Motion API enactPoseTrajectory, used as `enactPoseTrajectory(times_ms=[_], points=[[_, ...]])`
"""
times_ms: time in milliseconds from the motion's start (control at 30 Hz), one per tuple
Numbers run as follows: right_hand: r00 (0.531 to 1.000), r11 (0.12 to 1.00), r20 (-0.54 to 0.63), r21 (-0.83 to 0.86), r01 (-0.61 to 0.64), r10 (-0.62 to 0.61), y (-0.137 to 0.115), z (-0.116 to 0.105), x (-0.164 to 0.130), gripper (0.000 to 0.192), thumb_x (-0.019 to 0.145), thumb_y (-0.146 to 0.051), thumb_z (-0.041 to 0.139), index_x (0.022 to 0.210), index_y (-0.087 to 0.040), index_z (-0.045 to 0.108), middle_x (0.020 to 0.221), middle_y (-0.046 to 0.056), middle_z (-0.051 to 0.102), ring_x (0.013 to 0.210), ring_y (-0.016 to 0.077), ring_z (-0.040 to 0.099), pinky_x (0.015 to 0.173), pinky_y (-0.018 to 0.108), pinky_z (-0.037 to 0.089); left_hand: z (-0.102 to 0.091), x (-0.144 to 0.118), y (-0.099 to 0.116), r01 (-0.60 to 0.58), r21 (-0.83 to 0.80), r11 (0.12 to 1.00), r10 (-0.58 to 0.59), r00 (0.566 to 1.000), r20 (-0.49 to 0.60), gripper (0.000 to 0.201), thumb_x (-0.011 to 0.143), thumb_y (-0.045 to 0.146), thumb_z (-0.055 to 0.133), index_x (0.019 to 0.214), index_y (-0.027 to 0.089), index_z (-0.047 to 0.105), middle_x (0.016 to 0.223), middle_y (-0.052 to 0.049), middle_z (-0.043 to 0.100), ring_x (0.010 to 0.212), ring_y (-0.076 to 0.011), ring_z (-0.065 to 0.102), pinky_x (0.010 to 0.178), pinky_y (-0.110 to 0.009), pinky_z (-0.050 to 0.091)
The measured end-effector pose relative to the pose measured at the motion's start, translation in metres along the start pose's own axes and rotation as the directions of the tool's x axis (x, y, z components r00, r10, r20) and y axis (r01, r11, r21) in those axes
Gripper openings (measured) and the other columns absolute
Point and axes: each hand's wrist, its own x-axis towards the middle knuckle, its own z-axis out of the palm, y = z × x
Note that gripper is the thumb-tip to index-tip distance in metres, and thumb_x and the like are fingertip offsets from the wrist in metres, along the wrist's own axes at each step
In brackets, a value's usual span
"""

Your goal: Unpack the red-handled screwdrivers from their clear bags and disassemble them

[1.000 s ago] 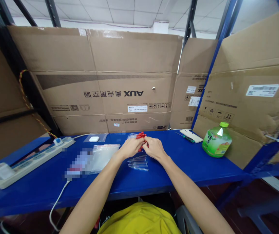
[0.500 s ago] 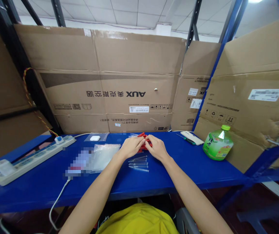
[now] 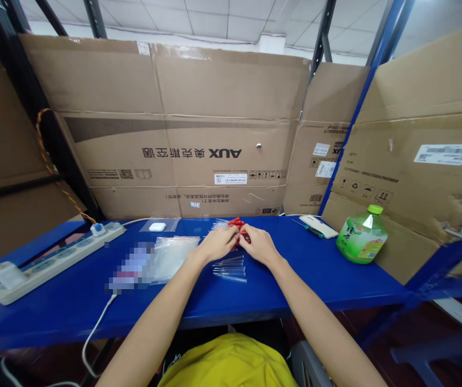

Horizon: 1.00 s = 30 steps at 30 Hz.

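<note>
Both hands (image 3: 236, 244) pinch red caps (image 3: 236, 221)

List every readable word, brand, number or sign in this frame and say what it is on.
"AUX", followed by Chinese characters, all printed upside down: large cardboard box behind the bench.
White stickers on the side boxes: too small to read.
Green bottle label: large characters, too blurred to read.

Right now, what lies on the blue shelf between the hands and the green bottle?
In the head view, a white flat device with a thin green-handled tool beside it lies between the right hand and the green bottle; the rest is bare blue shelf.
</note>
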Motion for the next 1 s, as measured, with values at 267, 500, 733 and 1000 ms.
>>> enactPoseTrajectory(times_ms=[267,500,733,1000], points=[[1.000,0.995,0.024,-0.101,-0.004,0.007,-0.006,0.001,0.000,0.010,0.093,-0.025,0.051,0.093,-0.022,0.061,0.095,0.004,0.072,0.080,0.0175,0.064,0.066,0.026,0.032,-0.004,0.002,-0.001,-0.046,0.026,0.999,0.044,0.997,0.057,0.031,0.104,0.032,0.034,0.103,0.021,0.062,0.103,-0.010,0.072,0.089,-0.0223,0.067,0.074,-0.029,0.045],[1.000,0.989,-0.005,-0.144,0.024,-0.025,-0.006,0.004,0.000,0.011,0.090,-0.020,0.050,0.089,-0.021,0.061,0.092,0.004,0.072,0.077,0.0174,0.063,0.065,0.027,0.031,-0.007,0.003,0.002,-0.055,0.068,0.996,0.052,0.997,0.053,0.028,0.104,0.031,0.037,0.101,0.021,0.063,0.098,-0.009,0.072,0.089,-0.0227,0.068,0.071,-0.027,0.043],[0.998,0.987,-0.028,-0.155,0.050,-0.054,-0.004,0.006,0.001,0.010,0.085,-0.016,0.049,0.083,-0.021,0.058,0.086,0.004,0.071,0.072,0.0173,0.061,0.064,0.027,0.030,-0.011,0.002,0.006,-0.062,0.062,0.996,0.059,0.997,0.053,0.028,0.103,0.030,0.037,0.103,0.021,0.064,0.099,-0.009,0.073,0.092,-0.0237,0.069,0.071,-0.027,0.044],[0.995,0.991,-0.037,-0.099,0.085,-0.089,0.001,0.005,0.002,0.012,0.083,-0.013,0.046,0.084,-0.020,0.056,0.087,0.006,0.069,0.075,0.0183,0.060,0.068,0.027,0.034,-0.009,0.002,0.005,-0.060,0.051,0.997,0.059,0.998,0.028,0.026,0.103,0.033,0.039,0.104,0.022,0.063,0.098,-0.008,0.073,0.091,-0.0224,0.069,0.069,-0.025,0.042]])
